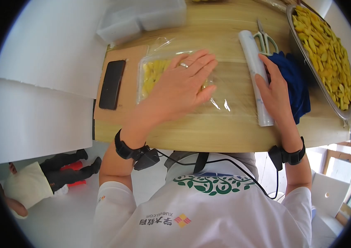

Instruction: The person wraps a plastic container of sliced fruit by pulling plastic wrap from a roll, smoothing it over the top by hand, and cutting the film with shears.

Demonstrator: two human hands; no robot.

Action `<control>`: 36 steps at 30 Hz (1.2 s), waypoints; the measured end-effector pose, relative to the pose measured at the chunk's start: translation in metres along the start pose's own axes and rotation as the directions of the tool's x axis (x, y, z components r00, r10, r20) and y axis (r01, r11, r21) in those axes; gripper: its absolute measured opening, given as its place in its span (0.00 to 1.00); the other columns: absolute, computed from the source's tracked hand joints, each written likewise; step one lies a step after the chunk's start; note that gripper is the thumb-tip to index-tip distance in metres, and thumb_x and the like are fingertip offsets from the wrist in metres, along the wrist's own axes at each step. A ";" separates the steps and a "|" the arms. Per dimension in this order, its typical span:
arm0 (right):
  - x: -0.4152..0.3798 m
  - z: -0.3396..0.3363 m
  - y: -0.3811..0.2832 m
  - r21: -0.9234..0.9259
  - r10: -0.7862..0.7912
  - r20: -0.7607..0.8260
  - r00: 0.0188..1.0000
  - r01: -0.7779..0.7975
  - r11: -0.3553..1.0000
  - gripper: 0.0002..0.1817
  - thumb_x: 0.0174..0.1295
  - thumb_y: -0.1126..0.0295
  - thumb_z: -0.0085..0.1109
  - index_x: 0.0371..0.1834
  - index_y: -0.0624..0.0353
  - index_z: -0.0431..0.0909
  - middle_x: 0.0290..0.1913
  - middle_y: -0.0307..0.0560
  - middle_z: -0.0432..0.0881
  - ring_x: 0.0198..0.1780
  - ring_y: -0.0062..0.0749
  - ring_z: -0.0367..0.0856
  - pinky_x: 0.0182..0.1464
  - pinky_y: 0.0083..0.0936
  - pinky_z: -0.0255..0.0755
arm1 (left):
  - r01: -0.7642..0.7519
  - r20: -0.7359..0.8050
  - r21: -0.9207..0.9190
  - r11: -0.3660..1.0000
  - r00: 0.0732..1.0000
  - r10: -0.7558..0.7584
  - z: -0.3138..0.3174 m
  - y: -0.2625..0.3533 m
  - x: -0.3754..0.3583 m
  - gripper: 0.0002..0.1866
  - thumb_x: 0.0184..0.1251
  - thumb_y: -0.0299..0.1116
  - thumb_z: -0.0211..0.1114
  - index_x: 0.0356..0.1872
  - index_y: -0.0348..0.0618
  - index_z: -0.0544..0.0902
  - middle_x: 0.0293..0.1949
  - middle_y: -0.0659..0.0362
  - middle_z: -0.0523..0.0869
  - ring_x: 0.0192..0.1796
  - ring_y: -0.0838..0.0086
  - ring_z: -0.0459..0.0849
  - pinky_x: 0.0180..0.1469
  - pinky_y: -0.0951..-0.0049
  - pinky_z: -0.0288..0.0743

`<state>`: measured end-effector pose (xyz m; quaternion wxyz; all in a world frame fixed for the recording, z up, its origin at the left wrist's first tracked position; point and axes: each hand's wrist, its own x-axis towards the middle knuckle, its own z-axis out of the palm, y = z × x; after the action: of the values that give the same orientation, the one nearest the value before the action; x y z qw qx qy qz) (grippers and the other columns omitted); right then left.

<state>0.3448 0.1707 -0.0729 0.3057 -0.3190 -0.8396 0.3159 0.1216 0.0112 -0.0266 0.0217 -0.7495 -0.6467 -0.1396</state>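
My left hand [186, 80] lies flat, palm down with fingers stretched, over a clear tray [140, 78] of yellow sliced pieces [152, 74]. Clear film [231, 82] stretches from the tray to a white roll [251, 62] on the right. My right hand [273, 87] rests on that roll, thumb and fingers apart. Beneath and beside the right hand is a dark blue cloth [293, 82]. Green-handled scissors [265, 43] lie just beyond the roll.
A large metal basin [318, 78] of yellow pieces stands at the right edge. A black phone [112, 84] lies on brown board [136, 62] at left. Translucent containers [142, 18] stand at the back left. Another person [29, 186] is at the lower left, away from the table.
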 end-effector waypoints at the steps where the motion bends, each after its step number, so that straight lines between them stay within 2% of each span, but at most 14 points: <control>1: 0.001 0.000 0.001 0.001 -0.015 0.006 1.000 0.015 1.000 0.27 0.67 0.72 0.58 0.70 0.65 0.70 0.65 0.62 0.77 0.64 0.56 0.78 0.66 0.36 0.70 | -0.015 -0.007 -0.010 1.000 1.000 0.015 0.000 -0.001 -0.001 0.26 0.76 0.40 0.59 0.70 0.37 0.73 0.72 0.52 0.74 0.77 0.59 0.66 0.77 0.54 0.57; 4: 0.001 0.001 0.006 -0.018 -0.031 -0.001 1.000 0.031 0.999 0.27 0.67 0.72 0.57 0.70 0.66 0.70 0.65 0.63 0.77 0.64 0.57 0.78 0.67 0.37 0.70 | -0.022 -0.025 -0.023 1.000 0.999 0.021 0.000 -0.002 -0.002 0.27 0.76 0.40 0.60 0.70 0.37 0.73 0.72 0.52 0.74 0.77 0.59 0.67 0.77 0.54 0.57; 6: 0.000 0.002 0.011 0.031 -0.084 -0.020 0.996 0.085 0.996 0.27 0.68 0.72 0.58 0.70 0.66 0.70 0.65 0.64 0.77 0.65 0.58 0.77 0.68 0.37 0.69 | -0.013 -0.011 -0.029 1.000 1.000 0.012 -0.001 0.000 -0.001 0.27 0.76 0.41 0.60 0.70 0.37 0.73 0.73 0.52 0.73 0.78 0.59 0.66 0.77 0.54 0.57; 9: -0.001 0.003 0.003 -0.013 -0.072 -0.026 0.997 0.072 0.997 0.27 0.68 0.72 0.58 0.71 0.66 0.69 0.65 0.64 0.77 0.65 0.58 0.76 0.68 0.37 0.69 | -0.009 0.002 -0.045 0.999 1.000 0.009 -0.002 0.001 0.001 0.28 0.76 0.42 0.60 0.70 0.36 0.73 0.73 0.52 0.73 0.78 0.59 0.66 0.77 0.54 0.57; 10: -0.002 0.002 -0.002 0.050 -0.001 -0.008 1.000 0.002 0.999 0.28 0.67 0.73 0.59 0.71 0.67 0.69 0.65 0.65 0.77 0.66 0.58 0.76 0.69 0.38 0.69 | -0.004 0.001 -0.051 0.999 1.000 0.004 -0.003 0.002 0.002 0.29 0.76 0.43 0.60 0.70 0.36 0.73 0.73 0.51 0.72 0.78 0.59 0.65 0.78 0.54 0.56; 11: -0.003 0.000 0.000 0.047 -0.002 -0.008 1.000 0.002 0.999 0.28 0.67 0.73 0.59 0.71 0.67 0.69 0.65 0.65 0.77 0.66 0.58 0.76 0.69 0.38 0.69 | -0.004 -0.002 -0.054 0.999 1.000 0.004 -0.003 0.006 0.005 0.29 0.76 0.43 0.60 0.70 0.36 0.73 0.73 0.51 0.72 0.78 0.59 0.65 0.78 0.54 0.56; 13: -0.001 0.002 0.003 -0.019 -0.043 -0.025 0.999 0.042 0.999 0.28 0.67 0.74 0.59 0.70 0.67 0.69 0.65 0.65 0.76 0.66 0.58 0.76 0.69 0.37 0.69 | -0.026 -0.079 -0.015 1.000 0.997 0.025 -0.009 0.012 0.009 0.30 0.77 0.46 0.59 0.71 0.35 0.72 0.73 0.48 0.72 0.79 0.58 0.65 0.78 0.52 0.55; 17: -0.001 0.007 0.015 0.071 -0.107 -0.043 0.993 0.110 0.991 0.27 0.68 0.74 0.58 0.71 0.67 0.69 0.66 0.64 0.76 0.67 0.56 0.76 0.70 0.36 0.68 | -0.025 -0.065 0.141 0.990 0.997 0.034 0.007 0.014 0.015 0.32 0.77 0.48 0.58 0.71 0.33 0.71 0.72 0.46 0.72 0.79 0.56 0.64 0.79 0.50 0.54; 19: -0.001 0.007 0.015 0.022 -0.047 -0.031 0.998 0.048 0.999 0.28 0.69 0.75 0.56 0.72 0.67 0.68 0.67 0.64 0.75 0.68 0.55 0.75 0.71 0.36 0.67 | 0.030 0.002 0.039 0.999 1.000 -0.030 0.010 0.013 0.014 0.33 0.78 0.51 0.57 0.71 0.32 0.71 0.72 0.47 0.73 0.78 0.56 0.65 0.79 0.49 0.54; 22: -0.002 0.005 0.009 0.002 -0.017 -0.017 1.000 0.017 1.000 0.28 0.70 0.76 0.55 0.73 0.67 0.67 0.68 0.63 0.74 0.69 0.54 0.74 0.71 0.37 0.66 | 0.021 0.002 -0.002 1.000 1.000 -0.021 0.005 0.014 0.013 0.34 0.78 0.52 0.56 0.71 0.32 0.71 0.73 0.47 0.72 0.79 0.56 0.63 0.80 0.50 0.52; 26: -0.004 0.008 0.018 0.010 -0.023 -0.024 0.999 0.023 1.000 0.28 0.70 0.76 0.55 0.74 0.68 0.66 0.69 0.63 0.73 0.69 0.54 0.74 0.72 0.37 0.66 | 0.048 0.014 -0.027 0.998 0.999 -0.047 0.003 0.020 0.019 0.34 0.79 0.52 0.56 0.71 0.31 0.70 0.74 0.46 0.71 0.80 0.57 0.62 0.81 0.50 0.51; 28: -0.002 0.008 0.019 0.020 -0.070 -0.039 0.997 0.070 0.997 0.28 0.69 0.75 0.55 0.72 0.68 0.66 0.68 0.64 0.73 0.69 0.56 0.74 0.71 0.37 0.66 | 0.115 0.096 0.038 0.993 0.988 -0.118 0.008 0.017 0.019 0.34 0.79 0.52 0.55 0.71 0.31 0.69 0.74 0.46 0.70 0.80 0.58 0.62 0.81 0.50 0.50; 31: -0.003 0.006 0.012 0.060 -0.066 -0.041 0.997 0.069 0.996 0.27 0.69 0.75 0.56 0.71 0.69 0.66 0.67 0.65 0.73 0.68 0.58 0.74 0.71 0.38 0.66 | 0.045 0.108 0.093 0.995 0.993 -0.056 0.003 0.014 0.019 0.33 0.80 0.50 0.55 0.72 0.31 0.69 0.75 0.46 0.70 0.80 0.57 0.62 0.81 0.50 0.51; 36: -0.004 0.006 0.010 0.059 -0.065 -0.062 0.996 0.069 0.996 0.28 0.69 0.74 0.56 0.71 0.69 0.66 0.68 0.65 0.73 0.68 0.60 0.73 0.70 0.38 0.66 | 0.097 0.117 -0.009 0.995 0.988 -0.095 -0.031 0.002 0.022 0.32 0.81 0.48 0.54 0.72 0.32 0.68 0.75 0.45 0.69 0.79 0.57 0.63 0.80 0.52 0.52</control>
<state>0.3465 0.1715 -0.0856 0.3509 -0.2907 -0.8301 0.3214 0.1206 0.0258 0.0090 -0.0283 -0.7245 -0.6813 -0.1010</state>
